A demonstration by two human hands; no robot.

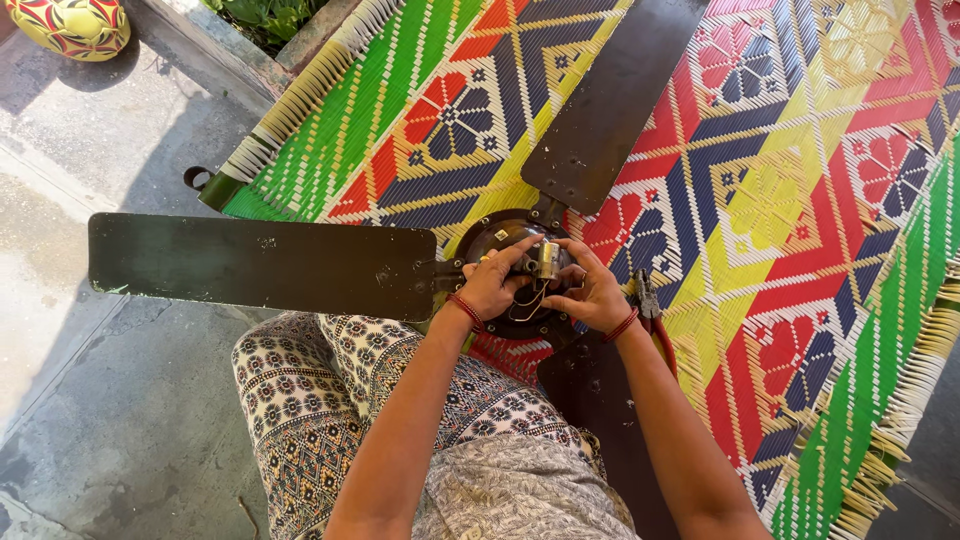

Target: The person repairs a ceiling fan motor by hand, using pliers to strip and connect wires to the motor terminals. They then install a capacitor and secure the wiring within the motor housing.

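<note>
A dark fan blade (260, 265) stretches left of the motor hub (515, 275) on the mat (800, 200). Left hand (492, 285) and right hand (590, 295) both pinch a capacitor (547, 258) atop the hub; pliers (652, 312) lie just right.

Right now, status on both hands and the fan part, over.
Both hands, left and right, on small metal capacitor over ceiling fan motor hub. Wires dangling beneath. Pliers beside right wrist, not obstructing.

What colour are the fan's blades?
The fan blades are dark, almost black, seen best in the head view.
</note>
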